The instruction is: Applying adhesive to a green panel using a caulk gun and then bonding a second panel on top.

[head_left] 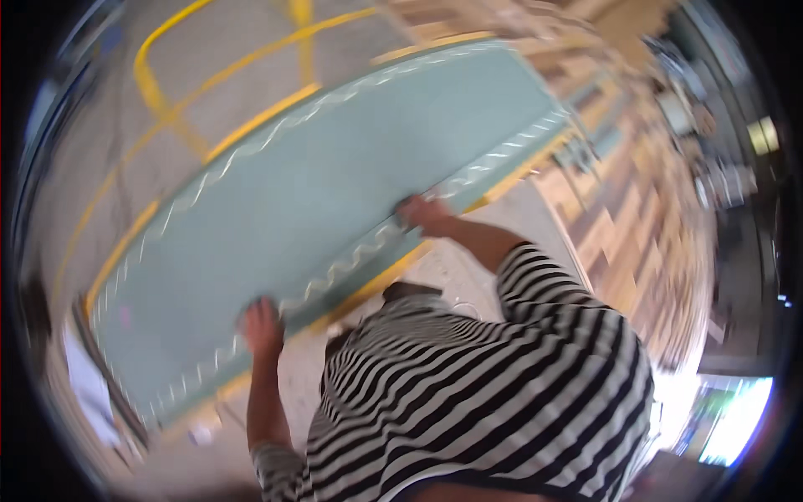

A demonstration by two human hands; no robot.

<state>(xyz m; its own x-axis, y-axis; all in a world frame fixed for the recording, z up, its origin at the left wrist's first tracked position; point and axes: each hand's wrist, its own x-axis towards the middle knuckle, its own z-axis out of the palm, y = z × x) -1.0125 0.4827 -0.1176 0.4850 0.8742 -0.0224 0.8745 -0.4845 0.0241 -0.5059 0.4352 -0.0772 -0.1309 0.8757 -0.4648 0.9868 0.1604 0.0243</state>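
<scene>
A long grey-green panel [335, 176] lies flat in front of me. White zigzag lines [368, 248], like beads of glue, run along its borders. My left hand [263, 328] is over the near border toward the panel's left end. Farther right along that same border is my right hand [428, 214]. Motion smears the fingers of both hands. A dark patch shows at the fingertips of each, and whether it is a held thing or part of the hand cannot be made out.
Yellow strips edge the panel, and yellow rails [226, 77] stand beyond it over grey floor. A surface of mixed-tone wood pieces [619, 226] spreads to the right. Blurred equipment [723, 180] stands at the far right. A pale board-like surface [456, 276] lies between me and the panel.
</scene>
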